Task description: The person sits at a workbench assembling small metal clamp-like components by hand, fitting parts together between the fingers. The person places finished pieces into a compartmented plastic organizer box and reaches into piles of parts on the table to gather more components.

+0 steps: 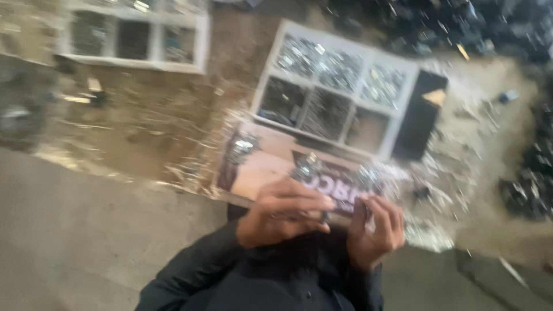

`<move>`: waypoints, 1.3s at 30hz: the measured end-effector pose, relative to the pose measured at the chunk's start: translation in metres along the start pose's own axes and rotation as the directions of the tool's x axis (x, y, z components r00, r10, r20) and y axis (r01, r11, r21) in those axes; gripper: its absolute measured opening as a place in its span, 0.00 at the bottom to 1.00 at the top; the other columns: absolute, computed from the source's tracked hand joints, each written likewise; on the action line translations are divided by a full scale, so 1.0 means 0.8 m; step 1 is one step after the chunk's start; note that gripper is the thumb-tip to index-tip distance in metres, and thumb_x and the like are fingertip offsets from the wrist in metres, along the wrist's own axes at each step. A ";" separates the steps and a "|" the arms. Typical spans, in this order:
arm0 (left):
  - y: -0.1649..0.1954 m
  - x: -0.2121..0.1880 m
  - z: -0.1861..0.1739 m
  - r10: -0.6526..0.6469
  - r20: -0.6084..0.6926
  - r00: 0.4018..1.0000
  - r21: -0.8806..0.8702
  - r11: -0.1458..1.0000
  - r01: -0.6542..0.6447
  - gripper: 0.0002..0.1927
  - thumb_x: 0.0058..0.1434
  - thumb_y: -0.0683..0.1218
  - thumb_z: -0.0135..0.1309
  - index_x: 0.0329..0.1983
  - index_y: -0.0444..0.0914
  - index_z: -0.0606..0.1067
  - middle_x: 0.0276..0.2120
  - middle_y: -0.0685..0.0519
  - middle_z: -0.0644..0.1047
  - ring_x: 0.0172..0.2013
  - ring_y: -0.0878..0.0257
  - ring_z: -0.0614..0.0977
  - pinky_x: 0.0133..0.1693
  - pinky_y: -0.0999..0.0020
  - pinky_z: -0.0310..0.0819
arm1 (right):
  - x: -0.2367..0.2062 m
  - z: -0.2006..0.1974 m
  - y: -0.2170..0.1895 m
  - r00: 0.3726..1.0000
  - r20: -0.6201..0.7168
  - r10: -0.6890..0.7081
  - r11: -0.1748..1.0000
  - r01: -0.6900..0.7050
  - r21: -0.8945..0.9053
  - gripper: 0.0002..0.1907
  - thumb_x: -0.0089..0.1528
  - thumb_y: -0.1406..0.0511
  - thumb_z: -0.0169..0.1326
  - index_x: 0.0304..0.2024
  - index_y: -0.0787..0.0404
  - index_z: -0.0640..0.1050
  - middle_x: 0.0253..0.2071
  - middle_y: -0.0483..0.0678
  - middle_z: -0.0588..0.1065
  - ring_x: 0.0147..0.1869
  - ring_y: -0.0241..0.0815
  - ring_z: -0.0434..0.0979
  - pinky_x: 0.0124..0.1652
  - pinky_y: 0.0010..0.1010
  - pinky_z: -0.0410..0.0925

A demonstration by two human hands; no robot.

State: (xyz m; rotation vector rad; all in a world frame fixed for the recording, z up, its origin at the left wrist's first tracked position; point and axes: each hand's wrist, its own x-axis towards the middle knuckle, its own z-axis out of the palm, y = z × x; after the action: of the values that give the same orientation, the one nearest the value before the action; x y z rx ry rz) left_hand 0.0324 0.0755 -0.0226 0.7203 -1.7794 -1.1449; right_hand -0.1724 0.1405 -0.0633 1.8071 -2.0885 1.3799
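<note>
We note both hands meeting low at centre, left hand (282,212) and right hand (374,230) each clenched on a small metal part (322,216) between them, just near of the card (276,167); blur hides detail.

the whole frame is smeared by motion blur, nothing truly sharp. soft, flat daylight, perhaps from 12 o'clock, with washed-out glare on the metal parts in the white tray (403,109) at 1 o'clock. shadows are weak and diffuse.
</note>
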 end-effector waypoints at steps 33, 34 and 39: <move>0.001 0.004 0.032 0.087 0.101 0.991 0.060 0.994 -0.094 0.24 0.49 0.42 0.74 0.49 0.39 0.81 0.45 0.52 0.82 0.42 0.57 0.84 0.44 0.64 0.79 | -0.015 -0.064 -0.020 0.659 0.678 0.328 0.254 -0.752 0.608 0.12 0.62 0.77 0.59 0.48 0.68 0.77 0.46 0.50 0.77 0.48 0.37 0.78 0.49 0.27 0.72; 0.000 0.003 0.032 0.098 0.100 0.990 0.056 0.993 -0.104 0.24 0.49 0.42 0.75 0.49 0.39 0.81 0.45 0.53 0.82 0.41 0.57 0.83 0.44 0.64 0.79 | -0.019 -0.065 -0.017 0.638 0.689 0.344 0.266 -0.770 0.579 0.12 0.62 0.76 0.60 0.48 0.68 0.77 0.45 0.50 0.78 0.47 0.37 0.79 0.48 0.28 0.72; 0.000 0.001 0.030 0.078 0.136 0.988 -0.012 0.997 -0.077 0.24 0.49 0.41 0.74 0.50 0.40 0.81 0.45 0.52 0.82 0.42 0.57 0.84 0.45 0.65 0.80 | -0.022 -0.063 0.005 0.600 0.771 0.211 0.155 -0.800 0.580 0.13 0.62 0.75 0.63 0.48 0.68 0.77 0.47 0.50 0.77 0.48 0.39 0.78 0.50 0.31 0.71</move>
State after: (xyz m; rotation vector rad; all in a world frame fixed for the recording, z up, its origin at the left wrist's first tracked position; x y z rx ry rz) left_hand 0.0103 0.0844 -0.0271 0.5753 -1.8989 -1.1711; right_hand -0.1947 0.1855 -0.0452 1.8333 -2.6736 3.1686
